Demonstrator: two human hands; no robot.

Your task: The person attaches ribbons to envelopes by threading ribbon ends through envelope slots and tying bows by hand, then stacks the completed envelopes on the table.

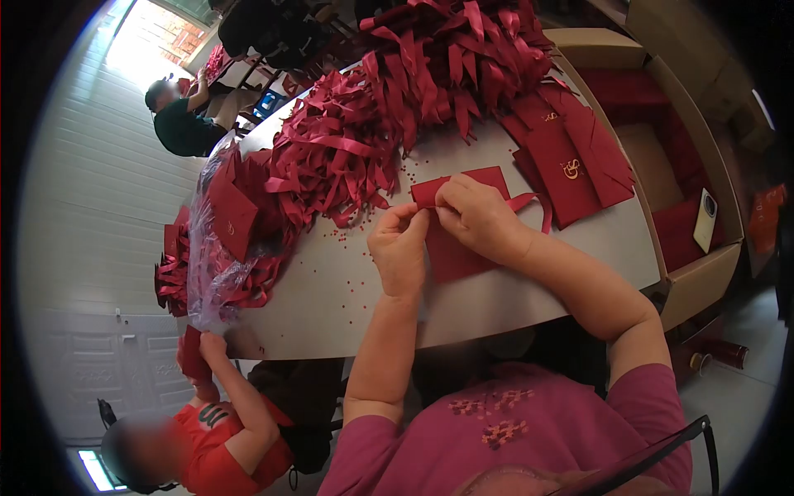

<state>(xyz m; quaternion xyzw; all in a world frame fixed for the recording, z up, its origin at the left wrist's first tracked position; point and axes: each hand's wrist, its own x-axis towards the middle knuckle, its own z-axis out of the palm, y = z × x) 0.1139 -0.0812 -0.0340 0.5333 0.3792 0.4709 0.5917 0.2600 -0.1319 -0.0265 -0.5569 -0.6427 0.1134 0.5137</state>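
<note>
A flat red paper bag [463,256] lies on the table in front of me, under both hands. My left hand [399,248] is closed in a pinch at the bag's left edge, thumb and forefinger on a short stretch of red ribbon. My right hand [480,217] bends over the bag, its fingertips closed on the same ribbon close to the left fingertips. A loop of red ribbon [544,207] sticks out to the right from beneath the right hand. The exact grip of the right fingers is partly hidden.
Heaped bags with ribbon handles [331,140] cover the table's far side. Stacked bags with gold print [571,165] lie at right, beside an open cardboard box [695,285] with a phone [705,219]. Small red dots [339,237] litter the tabletop. A co-worker [240,438] handles a red item at left.
</note>
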